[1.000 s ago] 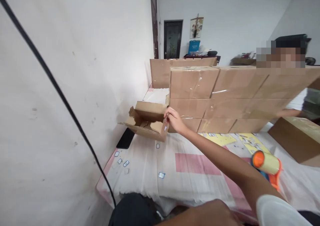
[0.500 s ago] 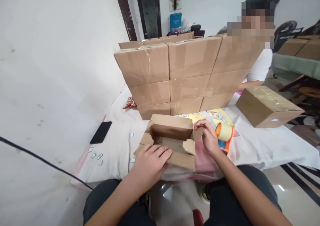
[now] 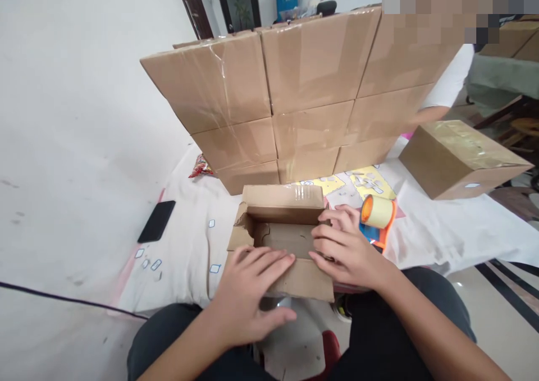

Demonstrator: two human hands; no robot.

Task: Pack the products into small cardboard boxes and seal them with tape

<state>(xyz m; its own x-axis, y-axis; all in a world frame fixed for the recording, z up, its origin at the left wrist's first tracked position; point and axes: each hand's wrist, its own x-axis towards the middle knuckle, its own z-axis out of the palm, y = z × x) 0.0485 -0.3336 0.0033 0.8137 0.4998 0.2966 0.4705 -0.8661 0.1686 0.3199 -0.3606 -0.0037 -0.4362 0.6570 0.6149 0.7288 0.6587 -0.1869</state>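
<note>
An open cardboard box (image 3: 290, 194) sits in front of me at the table's near edge, its flaps folded outward and its inside bare. My left hand (image 3: 252, 283) lies on the near flap with fingers stretched and the thumb apart below it. Curled fingers of my right hand (image 3: 343, 246) grip the box's right end, covering the side flap there. Just beyond that hand stands an orange tape dispenser (image 3: 391, 224) with a wide roll of tape (image 3: 379, 211) on it.
Taped cardboard boxes (image 3: 311, 61) are stacked like a wall behind the open box. A closed box (image 3: 458, 156) stands at the right. A black phone (image 3: 156, 221) and a red snack packet (image 3: 201, 166) lie left. Behind the stack, a person's white sleeve (image 3: 452, 81) shows.
My right hand has moved left and down onto the box's right end, hiding the flap seen there before. My left hand remains on the near flap. The view has tilted down.
</note>
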